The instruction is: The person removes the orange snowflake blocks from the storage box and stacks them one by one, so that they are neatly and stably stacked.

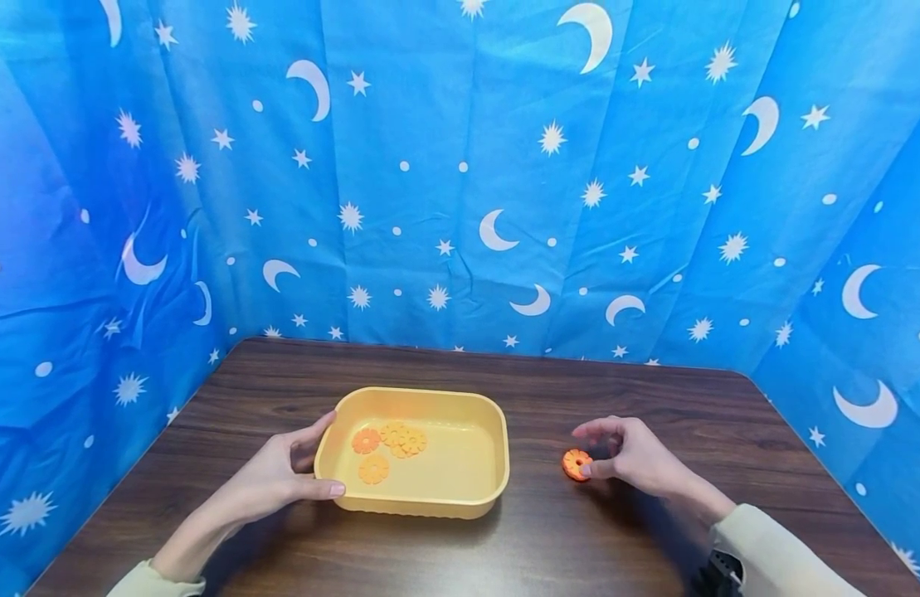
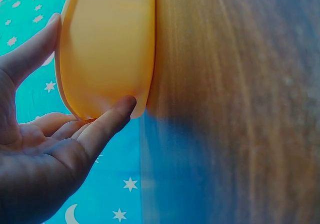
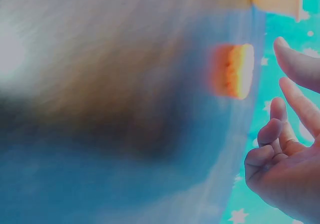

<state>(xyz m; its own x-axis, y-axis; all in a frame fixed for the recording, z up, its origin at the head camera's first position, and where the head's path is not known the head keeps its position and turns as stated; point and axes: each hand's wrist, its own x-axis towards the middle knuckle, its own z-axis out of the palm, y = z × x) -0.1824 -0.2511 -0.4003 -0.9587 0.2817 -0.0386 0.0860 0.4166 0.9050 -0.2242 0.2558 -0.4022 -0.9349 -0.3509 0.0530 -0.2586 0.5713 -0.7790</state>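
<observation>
A yellow plastic tub (image 1: 455, 456) stands on the table, left of centre. My left hand (image 1: 276, 474) grips its left end, the thumb on the near corner and the fingers at the far corner; in the left wrist view this hand (image 2: 55, 139) spans the end of the tub (image 2: 110, 44). Inside the tub lie several flat flower-shaped discs (image 1: 373, 469), orange and yellow-orange. To the right, a small stack of orange flower-shaped discs (image 1: 576, 464) sits on the table. My right hand (image 1: 639, 456) hovers beside it, thumb and fingers apart; the right wrist view shows a gap between the hand (image 3: 290, 139) and the stack (image 3: 240, 72).
The dark wood-grain table (image 1: 534, 547) carries the tub and the stack. A blue cloth with white moons and stars (image 1: 460, 191) hangs behind the table and along both sides. A dark band (image 1: 719, 574) shows at my right wrist.
</observation>
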